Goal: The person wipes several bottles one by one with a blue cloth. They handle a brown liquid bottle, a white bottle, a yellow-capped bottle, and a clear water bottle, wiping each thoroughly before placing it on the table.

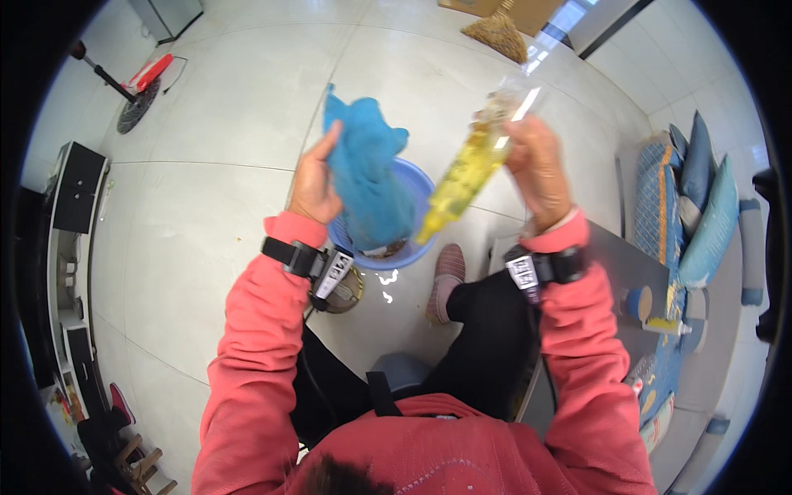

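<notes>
My left hand (315, 182) grips a blue cloth (374, 179) by its left edge, thumb on top. The cloth hangs over a blue plastic basin (426, 179) on the floor and covers much of its opening. Something brown and white shows in the basin below the cloth, too little to name. In my right hand (537, 167) is a clear container with yellow contents (467, 176), blurred and tilted. Its narrow yellow end points down and left, near the basin's right rim.
Right of me stands a grey table (646, 260) with a blue cup (637, 303) and a yellow bottle (665, 326). Cushions (705, 219) lie beyond. A straw broom (498, 37) rests ahead. A cabinet (77, 192) stands left. My slippered foot (450, 266) is beside the basin.
</notes>
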A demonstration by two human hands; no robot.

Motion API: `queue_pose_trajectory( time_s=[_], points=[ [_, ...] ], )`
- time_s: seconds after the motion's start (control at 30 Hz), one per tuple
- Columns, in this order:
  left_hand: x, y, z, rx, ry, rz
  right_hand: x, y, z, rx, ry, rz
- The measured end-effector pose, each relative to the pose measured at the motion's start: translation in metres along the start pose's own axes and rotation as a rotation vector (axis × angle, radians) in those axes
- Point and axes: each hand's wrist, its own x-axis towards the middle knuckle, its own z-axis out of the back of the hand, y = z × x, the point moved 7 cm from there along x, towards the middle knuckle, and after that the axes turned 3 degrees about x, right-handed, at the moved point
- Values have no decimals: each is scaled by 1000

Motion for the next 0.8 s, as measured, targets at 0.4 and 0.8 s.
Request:
queue_pose_trajectory(
  time_s=[0.4, 0.8],
  points=[
    [-8, 41, -6, 414, -43, 217, 44, -106, -58, 418, 91, -222],
    [0, 49, -2, 312, -121, 286, 52, -105, -32, 814, -198, -290]
  ],
)
